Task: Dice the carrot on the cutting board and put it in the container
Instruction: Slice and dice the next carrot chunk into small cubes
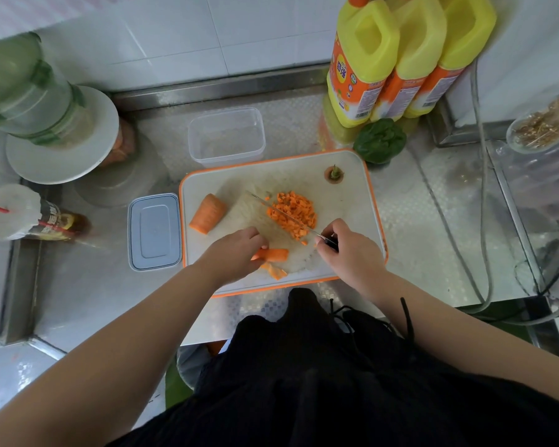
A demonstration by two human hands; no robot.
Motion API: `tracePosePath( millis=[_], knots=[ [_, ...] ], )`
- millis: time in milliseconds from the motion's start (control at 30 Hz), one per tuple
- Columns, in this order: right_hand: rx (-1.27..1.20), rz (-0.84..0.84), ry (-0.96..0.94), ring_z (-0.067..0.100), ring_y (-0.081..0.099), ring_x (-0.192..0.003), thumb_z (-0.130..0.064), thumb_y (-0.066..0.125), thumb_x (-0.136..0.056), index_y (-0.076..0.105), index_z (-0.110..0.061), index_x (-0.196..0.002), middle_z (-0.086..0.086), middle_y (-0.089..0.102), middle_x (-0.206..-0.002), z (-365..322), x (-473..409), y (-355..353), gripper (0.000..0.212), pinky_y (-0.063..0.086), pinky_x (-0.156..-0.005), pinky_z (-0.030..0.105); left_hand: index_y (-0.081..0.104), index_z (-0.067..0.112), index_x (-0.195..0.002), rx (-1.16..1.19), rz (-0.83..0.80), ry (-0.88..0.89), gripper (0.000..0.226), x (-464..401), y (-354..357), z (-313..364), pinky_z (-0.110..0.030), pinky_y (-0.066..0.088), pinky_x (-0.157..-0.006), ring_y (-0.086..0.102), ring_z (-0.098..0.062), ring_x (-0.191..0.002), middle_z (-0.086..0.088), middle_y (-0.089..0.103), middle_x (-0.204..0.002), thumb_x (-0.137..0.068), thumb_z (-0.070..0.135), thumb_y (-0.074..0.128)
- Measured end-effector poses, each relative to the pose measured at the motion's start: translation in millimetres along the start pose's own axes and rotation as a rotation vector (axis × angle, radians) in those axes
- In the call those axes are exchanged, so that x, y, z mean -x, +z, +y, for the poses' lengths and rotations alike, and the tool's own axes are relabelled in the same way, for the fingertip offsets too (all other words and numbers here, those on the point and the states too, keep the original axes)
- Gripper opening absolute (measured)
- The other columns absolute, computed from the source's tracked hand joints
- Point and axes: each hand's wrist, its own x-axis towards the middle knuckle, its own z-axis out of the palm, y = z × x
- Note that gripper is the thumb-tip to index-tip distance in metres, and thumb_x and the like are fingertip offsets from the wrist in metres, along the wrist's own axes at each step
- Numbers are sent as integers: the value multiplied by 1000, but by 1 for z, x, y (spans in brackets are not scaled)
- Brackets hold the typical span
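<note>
Table: steel table [417, 201], white tiled wall behind.
Cutting board [352, 195]: orange-rimmed, under both hands.
Left hand [231, 253]: fingers curled, a carrot strip [275, 254] pinched.
Right hand [349, 250]: fingers wrapped round the knife [284, 214] handle.
Diced carrot [292, 212]: heaped beyond the right fingers, under the blade.
Carrot chunk [207, 212]: lying beyond the left fingers.
Container [226, 137]: placed past the board, no carrot inside.

Person's wearing a loose black top [336, 382], kind of textured, bunching up in folds at the front. Both arms are showing bare from the elbows down, no sleeves reaching them, nothing on the wrists. A thin black cord [408, 317] is hanging across the right forearm, with more black string dangling near the chest.
</note>
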Motion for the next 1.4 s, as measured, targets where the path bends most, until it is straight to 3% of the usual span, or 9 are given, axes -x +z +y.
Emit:
tracePosePath(
  millis=[300, 567, 767, 833, 1000, 1300, 1400],
  knots=[
    [29, -11, -57, 22, 63, -62, -45, 49, -94, 46, -19, -96, -3, 64, -72, 3, 4, 10, 26, 53, -57, 38, 68, 13, -97, -100, 33, 91, 36, 17, 12, -3, -35, 53, -64, 62, -27, -81, -5, 65, -91, -67, 22, 87],
    [98, -48, -141, 19, 61, -62, -43, 48, -96, 48, -18, -100, -8, 57, -70, -2, 8, 14, 25, 47, -53, 30, 63, 9, -107, -151, -33, -196, 42, 22, 11, -9, -44, 44, -86, 52, -35, -103, -11, 57, -110, -80, 37, 76],
    [98, -59, -135, 19, 61, -61, -43, 48, -96, 48, -18, -100, -7, 57, -69, -4, 7, 15, 25, 49, -53, 32, 57, 6, -78, -275, -29, -98, 49, 25, 14, -7, -36, 47, -53, 57, -32, -67, -10, 57, -76, -55, 30, 93],
    [85, -55, -125, 19, 61, -62, -43, 49, -95, 48, -18, -99, -8, 57, -69, -4, 6, 15, 25, 50, -54, 32, 56, 7, -83, -268, -30, -55, 45, 25, 13, -6, -35, 44, -56, 57, -30, -69, -8, 59, -77, -62, 28, 91],
    [80, -62, -107, 19, 61, -61, -42, 49, -95, 48, -18, -99, -6, 59, -69, -1, 5, 14, 25, 50, -54, 32, 56, 14, -119, -132, -54, -66, 27, 24, 15, -7, -36, 42, -85, 53, -27, -100, -5, 56, -116, -95, 27, 59],
    [89, -86, -91, 19, 61, -62, -44, 47, -96, 46, -19, -99, -5, 60, -72, -3, 4, 15, 25, 53, -57, 36, 50, 16, -128, -97, -53, -39, 31, 15, 16, -3, -34, 41, -82, 53, -25, -102, -3, 59, -114, -99, 26, 52],
    [63, -109, -76, 18, 60, -64, -44, 47, -96, 45, -19, -98, -6, 59, -73, -4, 4, 16, 25, 51, -57, 33, 59, 17, -120, -187, 5, 55, 29, 11, 11, -4, -36, 43, -69, 56, -27, -85, -4, 61, -97, -91, 21, 65]
  ],
)
